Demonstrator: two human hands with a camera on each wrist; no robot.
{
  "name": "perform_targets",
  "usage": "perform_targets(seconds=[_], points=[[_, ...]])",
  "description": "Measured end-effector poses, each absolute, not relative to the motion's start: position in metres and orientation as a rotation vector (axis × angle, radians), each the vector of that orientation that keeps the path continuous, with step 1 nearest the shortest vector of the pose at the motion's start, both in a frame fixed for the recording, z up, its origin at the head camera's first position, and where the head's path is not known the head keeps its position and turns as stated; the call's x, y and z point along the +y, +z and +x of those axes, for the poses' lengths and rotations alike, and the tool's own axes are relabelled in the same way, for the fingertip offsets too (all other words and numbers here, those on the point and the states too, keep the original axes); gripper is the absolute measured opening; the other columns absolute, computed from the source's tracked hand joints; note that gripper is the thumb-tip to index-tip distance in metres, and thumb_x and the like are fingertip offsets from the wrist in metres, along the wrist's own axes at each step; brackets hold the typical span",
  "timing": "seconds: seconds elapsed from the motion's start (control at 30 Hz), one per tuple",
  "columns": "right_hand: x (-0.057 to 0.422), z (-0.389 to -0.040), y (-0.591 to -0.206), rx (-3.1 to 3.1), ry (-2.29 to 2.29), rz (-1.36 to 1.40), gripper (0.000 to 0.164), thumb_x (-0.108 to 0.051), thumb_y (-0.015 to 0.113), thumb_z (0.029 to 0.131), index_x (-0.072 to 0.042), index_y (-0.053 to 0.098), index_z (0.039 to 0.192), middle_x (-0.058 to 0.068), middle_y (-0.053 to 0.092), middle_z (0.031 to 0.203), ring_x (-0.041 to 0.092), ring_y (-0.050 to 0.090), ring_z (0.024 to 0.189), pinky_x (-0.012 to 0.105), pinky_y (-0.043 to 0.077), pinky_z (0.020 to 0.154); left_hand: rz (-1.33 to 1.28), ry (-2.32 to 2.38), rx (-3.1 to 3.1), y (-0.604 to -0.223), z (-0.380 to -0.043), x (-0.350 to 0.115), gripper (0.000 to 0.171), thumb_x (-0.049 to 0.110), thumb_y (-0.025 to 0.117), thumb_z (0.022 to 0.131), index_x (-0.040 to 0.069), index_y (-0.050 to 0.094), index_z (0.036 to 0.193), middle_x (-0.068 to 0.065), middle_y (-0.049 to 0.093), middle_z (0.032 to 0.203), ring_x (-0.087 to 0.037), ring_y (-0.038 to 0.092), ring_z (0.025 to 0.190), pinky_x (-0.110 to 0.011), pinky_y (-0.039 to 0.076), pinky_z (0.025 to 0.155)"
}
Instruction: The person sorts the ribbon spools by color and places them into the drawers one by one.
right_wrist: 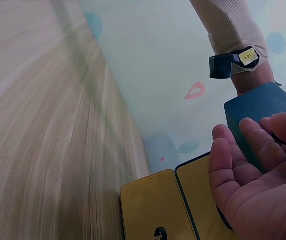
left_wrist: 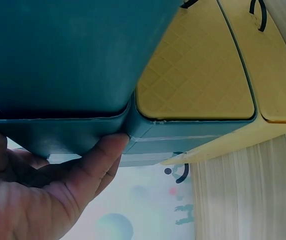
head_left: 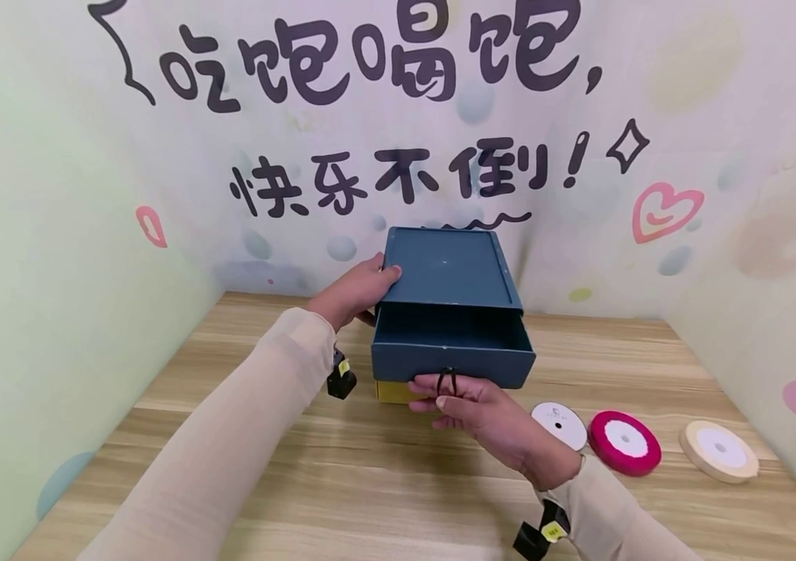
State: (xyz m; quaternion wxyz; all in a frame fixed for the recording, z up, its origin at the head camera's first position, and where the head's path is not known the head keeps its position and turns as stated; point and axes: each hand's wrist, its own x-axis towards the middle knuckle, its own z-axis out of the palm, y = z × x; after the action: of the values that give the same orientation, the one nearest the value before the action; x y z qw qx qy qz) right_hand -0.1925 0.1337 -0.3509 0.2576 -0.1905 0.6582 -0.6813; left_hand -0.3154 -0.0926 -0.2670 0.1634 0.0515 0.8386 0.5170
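A blue drawer box [head_left: 447,269] stands on top of a stack, with its drawer [head_left: 408,362] pulled partly out. The part of the drawer's inside that shows is dark and bare. My left hand [head_left: 355,292] grips the box's left side, thumb over its top edge. In the left wrist view, the fingers of that hand [left_wrist: 58,195] press the casing right beside the extended drawer. At the drawer front, my right hand [head_left: 489,413] holds a black loop pull [head_left: 447,382] between thumb and fingers, palm turned upward; the other fingers lie loosely bent.
Below the blue box are yellow drawer fronts [left_wrist: 198,70] with black loop pulls. To the right on the wooden table [head_left: 341,483] lie a white spool [head_left: 548,413], a crimson ribbon roll [head_left: 643,460] and a cream ribbon roll [head_left: 695,452]. A printed wall [head_left: 187,171] stands close behind.
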Motion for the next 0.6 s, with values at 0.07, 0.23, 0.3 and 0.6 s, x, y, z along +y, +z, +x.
perform_targets(seconds=[0.07, 0.23, 0.3, 0.6], points=[[0.1343, -0.1918, -0.3504, 1.787, -1.848, -0.518, 0.040, -0.010, 0.049, 0.104, 0.001, 0.050, 0.143, 0.013, 0.054, 0.143, 0.026, 0.055, 0.128, 0.038, 0.046, 0.099, 0.162, 1.477, 2.391, -0.2665, -0.3154, -0.0919, 0.069, 0.043, 0.037, 0.107, 0.024, -0.002, 0.161, -0.012, 0.023, 0.161, -0.037, 0.044, 0.131, -0.056, 0.050, 0.092], [0.1339, -0.1906, -0.3507, 1.793, -1.844, -0.534, 0.040, -0.010, 0.050, 0.104, 0.002, 0.050, 0.142, 0.013, 0.054, 0.142, 0.027, 0.055, 0.128, 0.038, 0.046, 0.099, 0.207, 1.450, 2.414, -0.2652, -0.3145, -0.0915, 0.066, 0.040, 0.036, 0.108, 0.023, 0.001, 0.161, -0.015, 0.024, 0.160, -0.041, 0.044, 0.131, -0.059, 0.049, 0.092], [0.1337, -0.1900, -0.3511, 1.800, -1.842, -0.537, 0.040, -0.010, 0.049, 0.104, 0.002, 0.051, 0.142, 0.013, 0.055, 0.142, 0.026, 0.055, 0.127, 0.039, 0.046, 0.100, 0.219, 1.433, 2.421, -0.2636, -0.3142, -0.0906, 0.065, 0.039, 0.035, 0.108, 0.021, 0.001, 0.161, -0.016, 0.025, 0.159, -0.042, 0.046, 0.129, -0.059, 0.049, 0.092], [0.1321, -0.1883, -0.3544, 1.808, -1.851, -0.570, 0.040, -0.011, 0.050, 0.104, 0.002, 0.050, 0.142, 0.014, 0.055, 0.142, 0.026, 0.056, 0.126, 0.042, 0.045, 0.100, 0.230, 1.411, 2.411, -0.2623, -0.3147, -0.0913, 0.065, 0.037, 0.033, 0.109, 0.018, -0.001, 0.161, -0.016, 0.024, 0.159, -0.040, 0.046, 0.128, -0.057, 0.050, 0.092]])
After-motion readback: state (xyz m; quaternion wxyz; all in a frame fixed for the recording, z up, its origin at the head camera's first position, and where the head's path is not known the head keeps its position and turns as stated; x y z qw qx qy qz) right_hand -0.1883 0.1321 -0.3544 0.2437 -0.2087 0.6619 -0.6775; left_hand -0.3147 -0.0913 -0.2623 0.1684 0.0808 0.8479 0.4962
